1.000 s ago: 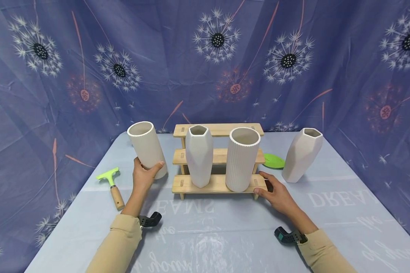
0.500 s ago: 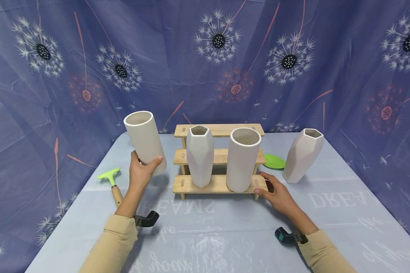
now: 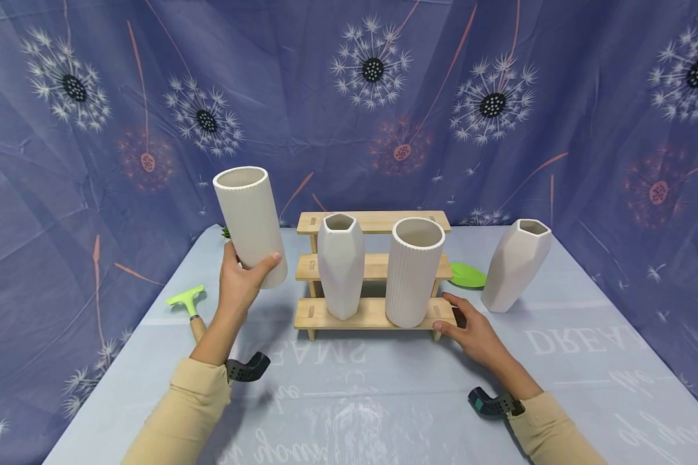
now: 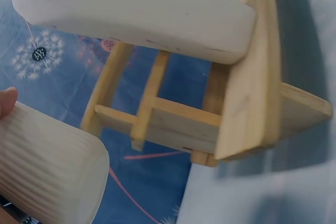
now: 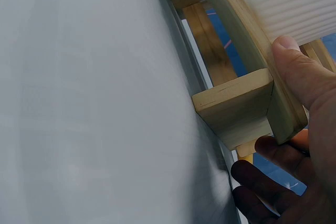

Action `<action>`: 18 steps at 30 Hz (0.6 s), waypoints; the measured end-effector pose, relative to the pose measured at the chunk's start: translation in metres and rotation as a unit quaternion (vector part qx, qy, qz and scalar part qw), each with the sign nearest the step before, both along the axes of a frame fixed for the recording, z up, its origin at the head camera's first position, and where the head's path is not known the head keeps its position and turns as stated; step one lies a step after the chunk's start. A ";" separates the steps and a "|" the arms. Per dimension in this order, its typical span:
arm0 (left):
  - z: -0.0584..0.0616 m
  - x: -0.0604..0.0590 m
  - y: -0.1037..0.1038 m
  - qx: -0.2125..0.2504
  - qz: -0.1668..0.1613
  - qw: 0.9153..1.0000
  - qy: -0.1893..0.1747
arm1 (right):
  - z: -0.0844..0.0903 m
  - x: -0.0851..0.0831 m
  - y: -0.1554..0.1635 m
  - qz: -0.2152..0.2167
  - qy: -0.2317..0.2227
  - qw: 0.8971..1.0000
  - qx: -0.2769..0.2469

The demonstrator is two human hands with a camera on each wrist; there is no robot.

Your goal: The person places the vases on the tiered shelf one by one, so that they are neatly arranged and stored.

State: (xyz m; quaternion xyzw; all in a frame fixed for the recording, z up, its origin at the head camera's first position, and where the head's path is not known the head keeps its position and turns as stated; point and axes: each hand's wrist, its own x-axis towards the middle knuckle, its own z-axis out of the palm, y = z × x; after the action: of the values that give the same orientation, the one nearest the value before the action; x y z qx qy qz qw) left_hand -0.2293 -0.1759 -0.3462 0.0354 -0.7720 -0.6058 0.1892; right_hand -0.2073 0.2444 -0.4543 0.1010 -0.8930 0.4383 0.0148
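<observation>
Head view: the left hand (image 3: 241, 279) grips a white, cylindrical, ceramic-looking vase (image 3: 251, 223) aloft left of the 3-tier pale-wood stand (image 3: 375, 266), whose right end the right hand (image 3: 472, 328) pinches, and a level hold clear of the stand's white, faceted, ceramic-looking vase (image 3: 340, 268) seems wise.

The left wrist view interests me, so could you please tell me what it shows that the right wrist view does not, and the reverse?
Only the left wrist view shows the faceted vase on the stand, the held ribbed vase and a little of the left hand.

Only the right wrist view shows the right hand holding one end of the stand, and part of the other ribbed vase.

Both share parts of the stand, the pale tablecloth and the blue backdrop.
</observation>
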 end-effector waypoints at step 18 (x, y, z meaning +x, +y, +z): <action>0.031 -0.012 0.014 -0.014 -0.040 0.998 0.046 | 0.001 0.001 0.000 0.001 -0.003 1.000 -0.006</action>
State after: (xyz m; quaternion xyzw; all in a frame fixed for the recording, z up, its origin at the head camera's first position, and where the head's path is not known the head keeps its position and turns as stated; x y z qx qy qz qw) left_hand -0.2418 -0.1622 -0.3155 -0.0259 -0.7717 -0.6032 0.2001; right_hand -0.2067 0.2449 -0.4531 0.1002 -0.8901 0.4443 0.0126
